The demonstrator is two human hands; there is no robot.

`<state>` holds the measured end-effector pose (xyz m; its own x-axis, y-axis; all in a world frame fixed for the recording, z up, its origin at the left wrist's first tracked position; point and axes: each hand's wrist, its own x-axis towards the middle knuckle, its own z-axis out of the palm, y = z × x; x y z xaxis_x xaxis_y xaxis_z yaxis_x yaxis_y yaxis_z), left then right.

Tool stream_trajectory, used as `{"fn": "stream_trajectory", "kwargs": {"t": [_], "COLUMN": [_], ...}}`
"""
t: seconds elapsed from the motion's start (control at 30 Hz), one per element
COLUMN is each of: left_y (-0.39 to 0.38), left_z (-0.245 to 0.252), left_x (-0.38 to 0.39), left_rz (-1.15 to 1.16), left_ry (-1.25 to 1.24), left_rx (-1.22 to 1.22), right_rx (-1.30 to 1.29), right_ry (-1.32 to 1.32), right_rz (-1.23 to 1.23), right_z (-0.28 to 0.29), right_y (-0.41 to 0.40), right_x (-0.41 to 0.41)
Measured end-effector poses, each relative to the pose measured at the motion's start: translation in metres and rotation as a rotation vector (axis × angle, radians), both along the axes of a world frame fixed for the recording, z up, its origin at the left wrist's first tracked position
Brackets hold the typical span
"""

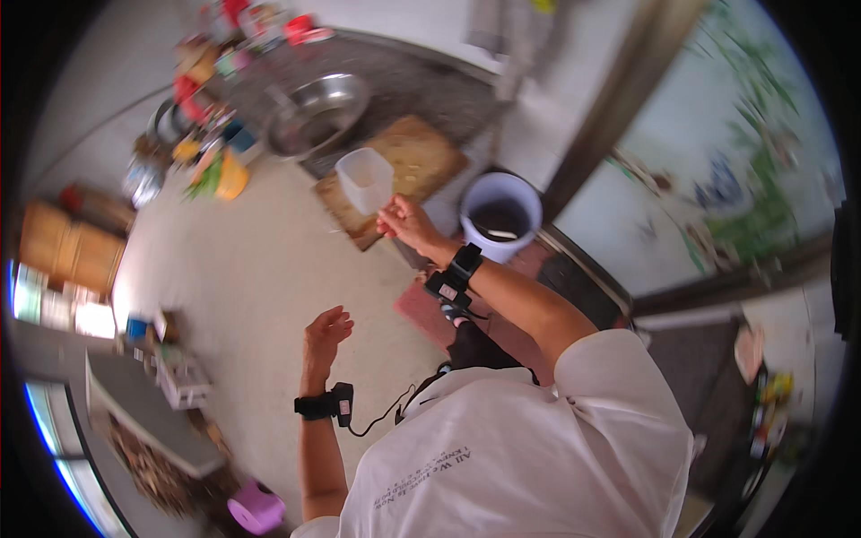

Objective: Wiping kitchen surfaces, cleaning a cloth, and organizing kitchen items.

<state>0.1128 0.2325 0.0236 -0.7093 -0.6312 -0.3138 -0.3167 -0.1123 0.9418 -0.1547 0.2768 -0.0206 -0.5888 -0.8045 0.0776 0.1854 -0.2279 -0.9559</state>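
Observation:
My right hand (407,227) pinches the near edge of a translucent plastic container (365,180). Below the container is a worn wooden cutting board (430,158), with small pale bits on its surface; whether the two touch cannot be told. Over the pale floor, well apart from the counter, my left hand (327,338) holds nothing, its fingers loosely bent and apart. Each wrist wears a black strap with a small device.
A steel basin (319,114) sits on the dark counter (417,81) beyond the board. Beside the counter stands a pale bucket (501,215) with dark contents. Red mats (430,313) lie near my feet. A purple plastic tub (257,506) is at lower left, near a grey-topped table (144,403).

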Motion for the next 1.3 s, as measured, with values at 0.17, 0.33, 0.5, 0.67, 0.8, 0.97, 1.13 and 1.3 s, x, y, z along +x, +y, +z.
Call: {"fn": "stream_trajectory", "kwargs": {"t": [0.17, 0.33, 0.5, 0.67, 0.8, 0.97, 1.13, 1.3], "left_y": [0.021, 0.084, 0.177, 0.277, 0.345, 0.419, 0.482, 0.514], "left_z": [-0.008, -0.02, -0.024, -0.018, -0.024, -0.033, -0.01, 0.007], "left_x": [-0.038, -0.098, -0.142, -0.174, -0.185, -0.188, -0.189, -0.189], "left_rz": [-0.321, -0.755, -0.982, -1.149, -1.142, -1.08, -1.009, -1.025], "left_ry": [-0.042, -0.012, -0.036, -0.019, 0.04, -0.057, -0.089, -0.119], "left_rx": [0.022, 0.097, 0.102, 0.082, 0.09, 0.109, 0.051, -0.069], "right_rx": [0.149, 0.325, 0.584, 0.743, 0.875, 0.914, 0.929, 0.848], "right_ry": [0.03, 0.098, 0.039, -0.048, -0.058, -0.155, -0.205, -0.25], "right_rz": [-0.33, -0.91, -1.395, -1.648, -1.646, -1.548, -1.444, -1.385], "right_z": [0.022, 0.058, 0.09, 0.117, 0.124, 0.121, 0.086, 0.052], "right_y": [0.161, 0.361, 0.56, 0.714, 0.829, 0.955, 1.056, 1.116], "right_x": [0.01, 0.037, 0.109, 0.161, 0.179, 0.168, 0.12, 0.063]}}
